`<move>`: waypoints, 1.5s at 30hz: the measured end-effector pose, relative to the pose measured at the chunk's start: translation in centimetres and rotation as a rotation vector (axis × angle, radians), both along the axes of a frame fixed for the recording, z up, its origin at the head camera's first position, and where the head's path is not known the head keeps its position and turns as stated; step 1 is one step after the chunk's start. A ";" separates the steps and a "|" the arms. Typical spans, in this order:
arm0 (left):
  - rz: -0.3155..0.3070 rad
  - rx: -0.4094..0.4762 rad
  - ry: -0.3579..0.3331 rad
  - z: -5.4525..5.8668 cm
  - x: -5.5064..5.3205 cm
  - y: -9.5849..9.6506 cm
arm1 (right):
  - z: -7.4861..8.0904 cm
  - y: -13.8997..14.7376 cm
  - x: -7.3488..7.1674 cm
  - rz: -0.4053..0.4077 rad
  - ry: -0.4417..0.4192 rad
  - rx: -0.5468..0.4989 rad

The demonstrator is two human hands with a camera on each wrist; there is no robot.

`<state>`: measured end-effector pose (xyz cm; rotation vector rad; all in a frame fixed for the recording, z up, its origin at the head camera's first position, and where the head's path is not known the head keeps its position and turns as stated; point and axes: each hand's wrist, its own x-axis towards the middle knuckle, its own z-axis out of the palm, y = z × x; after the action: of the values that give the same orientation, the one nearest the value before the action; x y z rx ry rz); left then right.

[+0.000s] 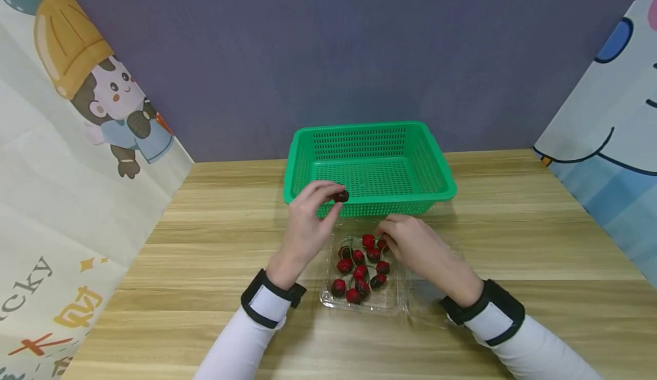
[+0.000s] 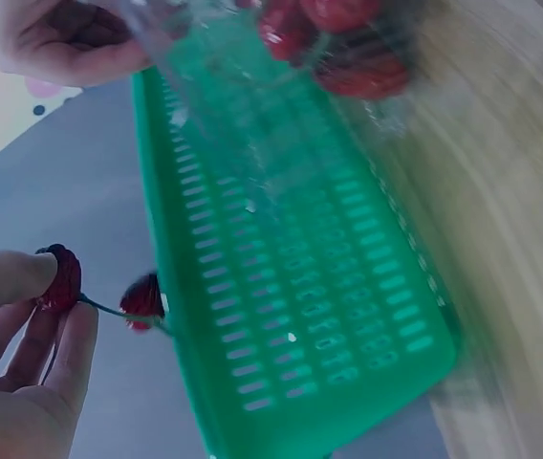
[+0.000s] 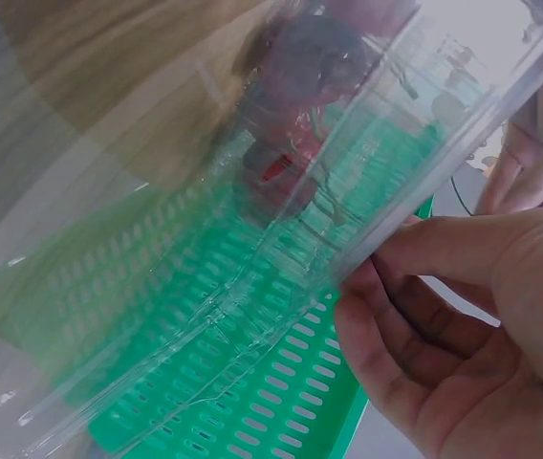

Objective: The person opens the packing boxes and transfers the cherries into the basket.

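Observation:
My left hand [image 1: 308,223] pinches a dark red cherry [image 1: 341,196] between thumb and fingers, over the near rim of a green plastic basket [image 1: 441,189]. In the left wrist view a green stem runs from that cherry toward a second cherry [image 2: 142,301] beside the basket's rim. A clear plastic box [image 1: 361,307] holding several red cherries with stems stands in front of the basket. My right hand [image 1: 418,246] is at the box's far right corner. In the right wrist view its thumb and fingers pinch the box's clear edge [image 3: 386,225].
The box's clear lid [image 1: 428,306] lies spread to the right, partly under my right forearm. A wooden table [image 1: 205,288] carries everything. Behind it rises a grey-purple wall [image 1: 246,66], with printed cartoon sheets [image 1: 46,197] at the sides.

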<state>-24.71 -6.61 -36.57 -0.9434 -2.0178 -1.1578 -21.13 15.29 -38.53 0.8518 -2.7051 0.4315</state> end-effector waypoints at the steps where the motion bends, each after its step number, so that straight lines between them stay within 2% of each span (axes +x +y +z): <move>1: 0.009 -0.006 -0.004 -0.1 -0.1 -0.1 | 0.0 0.0 0.0 0.000 0.001 -0.001; 10: 0.116 -0.065 -0.014 -0.7 -0.9 -0.6 | 0.1 0.1 0.1 -0.006 0.008 -0.013; 23: 0.181 -0.090 -0.008 -1.4 -2.2 -1.4 | 1.0 0.0 0.5 -0.017 0.015 -0.028; 32: 0.213 -0.133 -0.059 -2.0 -2.6 -1.7 | 1.4 0.4 0.6 -0.006 0.054 -0.035; 45: 0.207 -0.160 -0.089 -2.3 -2.7 -1.8 | 2.6 1.5 0.3 -0.001 0.118 -0.084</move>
<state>-27.45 -8.44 -38.84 -0.7482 -2.2470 -0.9523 -20.87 16.77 -35.94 0.8261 -2.5605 0.4749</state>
